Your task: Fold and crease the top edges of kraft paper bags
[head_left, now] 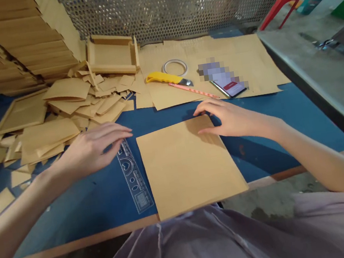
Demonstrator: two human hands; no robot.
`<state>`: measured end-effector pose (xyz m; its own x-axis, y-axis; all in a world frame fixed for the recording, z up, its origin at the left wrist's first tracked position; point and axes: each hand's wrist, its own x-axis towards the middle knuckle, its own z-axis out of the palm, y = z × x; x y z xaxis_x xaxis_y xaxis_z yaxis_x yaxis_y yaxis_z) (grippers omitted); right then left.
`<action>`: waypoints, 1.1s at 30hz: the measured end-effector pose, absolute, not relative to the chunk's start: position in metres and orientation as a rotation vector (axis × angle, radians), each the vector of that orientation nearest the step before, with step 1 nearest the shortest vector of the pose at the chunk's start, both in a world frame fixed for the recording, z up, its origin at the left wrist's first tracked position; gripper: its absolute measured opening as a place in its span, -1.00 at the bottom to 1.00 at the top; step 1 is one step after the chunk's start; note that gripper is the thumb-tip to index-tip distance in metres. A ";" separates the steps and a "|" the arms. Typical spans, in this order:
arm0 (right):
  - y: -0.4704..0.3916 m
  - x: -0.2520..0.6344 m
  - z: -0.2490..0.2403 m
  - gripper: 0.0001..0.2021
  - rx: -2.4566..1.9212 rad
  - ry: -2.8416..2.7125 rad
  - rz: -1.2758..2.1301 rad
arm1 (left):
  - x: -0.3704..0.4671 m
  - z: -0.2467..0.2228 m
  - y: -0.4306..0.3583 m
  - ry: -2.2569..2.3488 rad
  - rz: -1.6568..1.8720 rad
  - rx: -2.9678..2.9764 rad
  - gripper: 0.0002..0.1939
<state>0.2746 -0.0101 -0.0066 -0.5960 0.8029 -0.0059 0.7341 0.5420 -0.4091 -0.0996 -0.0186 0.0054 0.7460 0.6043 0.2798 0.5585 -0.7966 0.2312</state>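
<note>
A square sheet of brown card (190, 165) lies on the blue tabletop in front of me, its near edge reaching past the table's front edge. My right hand (226, 117) is over its far right corner, thumb and fingers apart with nothing gripped between them. Left of the sheet, a clear plastic stencil ruler (134, 179) lies flat, slanting along the sheet's left side. My left hand (98, 150) hovers at the ruler's far end, its fingers stretched out and the thumb a little apart. Whether its thumb touches the ruler I cannot tell.
Beyond the sheet are a yellow box cutter (165, 78), a pink pencil (194, 91), a tape roll (175, 66) and a phone (224, 81). Cardboard scraps (51, 137) cover the left side. A shallow cardboard tray (112, 56) and tall stacks (12, 40) stand behind.
</note>
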 end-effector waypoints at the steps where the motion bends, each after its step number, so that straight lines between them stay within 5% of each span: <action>1: -0.004 0.273 -0.005 -0.62 -1.331 -2.609 0.591 | -0.088 0.005 -0.018 0.952 0.525 2.772 -0.75; 13: 0.013 0.260 0.004 -0.91 -1.212 -2.528 0.962 | 0.007 0.002 0.003 0.985 0.487 2.278 -0.76; 33: 0.005 0.257 -0.002 -0.74 -1.066 -2.383 0.942 | 0.007 0.005 0.007 0.995 0.506 2.108 -0.77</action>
<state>0.2571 0.0050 -0.0015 -0.6484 0.7593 0.0549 0.5164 0.4917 -0.7012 0.0072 0.0071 0.0049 0.6217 0.7824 0.0377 0.4908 -0.4266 0.7597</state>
